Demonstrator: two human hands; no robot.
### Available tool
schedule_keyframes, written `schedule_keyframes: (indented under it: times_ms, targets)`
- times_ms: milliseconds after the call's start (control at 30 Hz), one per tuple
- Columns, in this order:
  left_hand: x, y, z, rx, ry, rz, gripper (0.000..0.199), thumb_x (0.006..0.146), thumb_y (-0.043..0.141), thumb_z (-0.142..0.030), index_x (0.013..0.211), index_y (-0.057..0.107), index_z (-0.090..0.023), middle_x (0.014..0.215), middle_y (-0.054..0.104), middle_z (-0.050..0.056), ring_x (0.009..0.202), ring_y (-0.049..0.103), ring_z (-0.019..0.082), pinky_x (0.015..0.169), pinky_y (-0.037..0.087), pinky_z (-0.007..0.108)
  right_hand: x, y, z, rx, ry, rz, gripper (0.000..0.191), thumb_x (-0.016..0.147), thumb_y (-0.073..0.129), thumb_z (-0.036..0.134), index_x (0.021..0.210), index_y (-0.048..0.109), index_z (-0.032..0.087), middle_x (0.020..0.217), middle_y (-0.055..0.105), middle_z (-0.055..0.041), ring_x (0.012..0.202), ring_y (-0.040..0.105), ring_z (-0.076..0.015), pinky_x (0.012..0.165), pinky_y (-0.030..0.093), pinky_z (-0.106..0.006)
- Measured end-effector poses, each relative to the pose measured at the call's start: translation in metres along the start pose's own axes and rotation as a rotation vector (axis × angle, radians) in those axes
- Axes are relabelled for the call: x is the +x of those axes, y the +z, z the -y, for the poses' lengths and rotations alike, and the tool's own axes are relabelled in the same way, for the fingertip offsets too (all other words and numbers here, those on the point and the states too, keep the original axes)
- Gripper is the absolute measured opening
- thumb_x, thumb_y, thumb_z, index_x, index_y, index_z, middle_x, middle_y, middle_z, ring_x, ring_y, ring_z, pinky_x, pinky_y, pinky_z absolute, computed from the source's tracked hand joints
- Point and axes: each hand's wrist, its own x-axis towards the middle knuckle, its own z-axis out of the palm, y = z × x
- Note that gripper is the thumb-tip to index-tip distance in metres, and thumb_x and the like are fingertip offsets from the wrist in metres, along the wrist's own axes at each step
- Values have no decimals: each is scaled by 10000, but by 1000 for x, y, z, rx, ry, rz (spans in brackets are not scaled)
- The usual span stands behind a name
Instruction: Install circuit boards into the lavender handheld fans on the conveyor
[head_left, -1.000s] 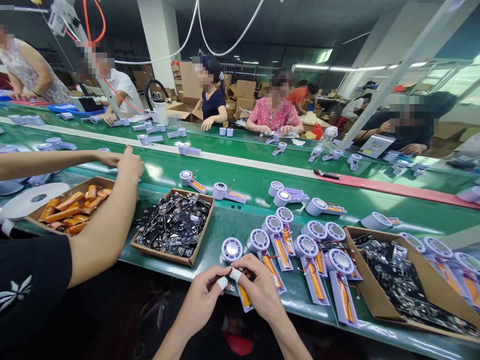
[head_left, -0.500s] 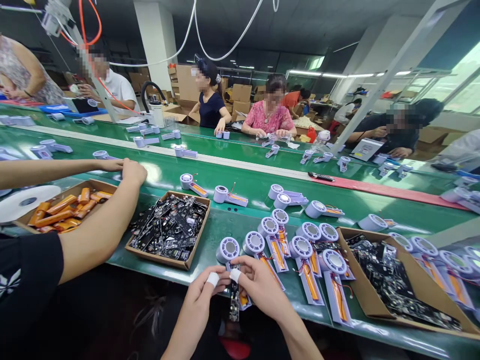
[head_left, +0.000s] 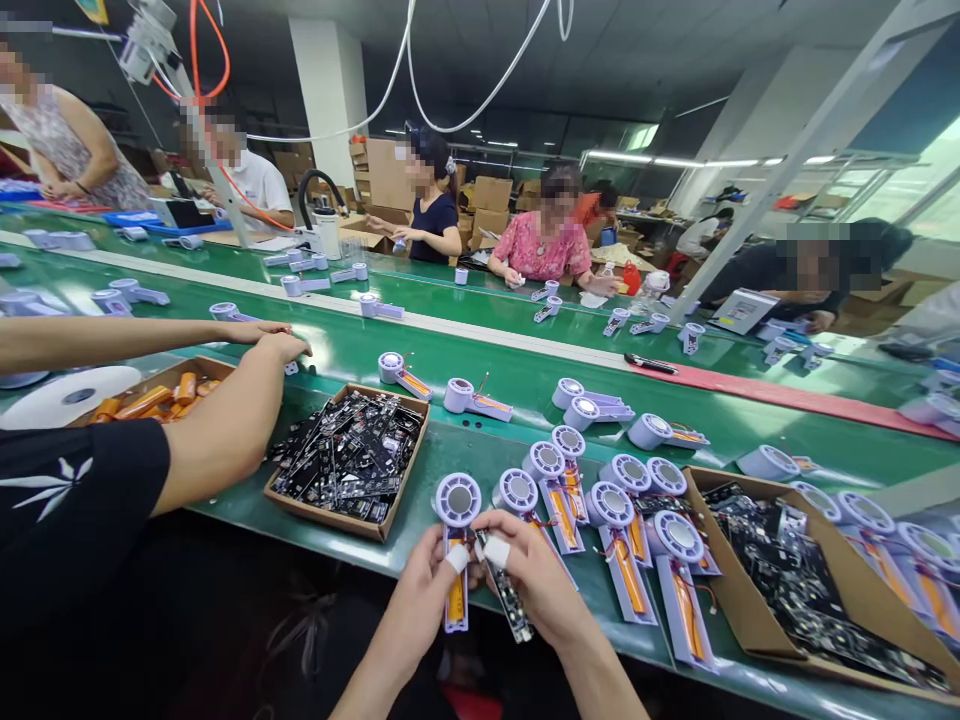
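Observation:
My left hand is closed around the handle of a lilac fan body, whose round head rests at the table's front edge. An orange battery lies in its open handle. Between the thumb and fingers of my right hand is a black circuit board, tilted beside the handle. White wraps cover both thumbs. The fingertips of both hands nearly meet just below the fan head, and any wire between them is too small to make out.
A box of circuit boards stands left of my hands, another box at the right. Several lilac fans lie between. A neighbour's arms reach over batteries. People sit across the green belt.
The circuit board has swung right, off the fan handle, uncovering the battery. My left hand now holds the handle. The neighbour's arms have shifted, and the view has moved slightly.

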Motion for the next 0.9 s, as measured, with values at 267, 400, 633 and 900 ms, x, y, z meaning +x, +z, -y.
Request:
schedule_keyframes:
  times_ms: [267, 400, 633, 900]
  targets:
    - [-3, -4, 7, 425, 102, -171, 305, 925, 433, -364, 1183, 535, -237, 1022, 649, 38, 928, 597, 210, 832, 439, 288, -10, -11, 12, -886, -236, -137, 137, 901, 465, 246, 927, 597, 223, 755, 590, 2, 596, 502, -139, 546, 358, -247]
    - [-4, -4, -1, 470, 101, -143, 315, 897, 443, -276, 1198, 523, -227, 1063, 645, 49, 952, 581, 223, 857, 413, 299, -21, -9, 34, -1334, -226, 102, 180, 924, 455, 287, 849, 610, 236, 723, 624, -12, 668, 559, -190, 615, 340, -284]
    - [-3, -2, -10, 170, 28, 1, 260, 901, 488, -371, 1064, 609, -209, 952, 659, 21, 921, 579, 208, 837, 417, 277, -28, 1, 45, -1058, -66, 207, 132, 883, 511, 238, 811, 616, 205, 765, 656, -15, 725, 568, -165, 668, 375, -252]
    - [-14, 3, 4, -232, -102, 67, 364, 908, 527, -395, 1232, 565, -232, 960, 689, 16, 878, 631, 181, 805, 470, 261, -28, 12, -18, -305, 55, 2, 492, 901, 412, 633, 657, 410, 206, 531, 361, 74, 436, 319, -69, 401, 234, -188]
